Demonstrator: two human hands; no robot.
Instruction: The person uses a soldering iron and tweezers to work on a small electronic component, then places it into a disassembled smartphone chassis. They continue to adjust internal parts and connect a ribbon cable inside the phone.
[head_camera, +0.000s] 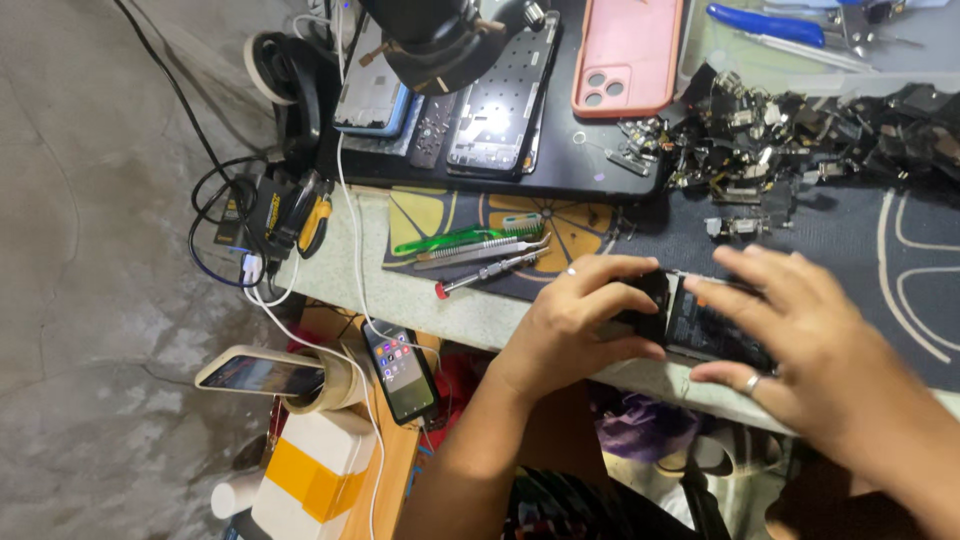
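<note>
A: What's on the bench (470, 310)?
B: A dark mat (860, 250), a pink phone case (628, 50), and a pile of small black parts (790, 125).
A: And the hands?
B: Both clasp 1 opened phone (700, 325) at the bench's near edge: left hand (580, 325) curled round its end, right hand (790, 335) spread over it.
A: Tools?
B: Tweezers (480, 250) and a screwdriver (490, 272) lie just left.

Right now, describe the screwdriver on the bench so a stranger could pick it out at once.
Start at the patterned mat on the pale bench edge, left of the left hand. Three slim tools lie there side by side: a green one, metal tweezers, and nearest the edge, the screwdriver. It alone has a silver shaft ending in a small red cap.
</note>
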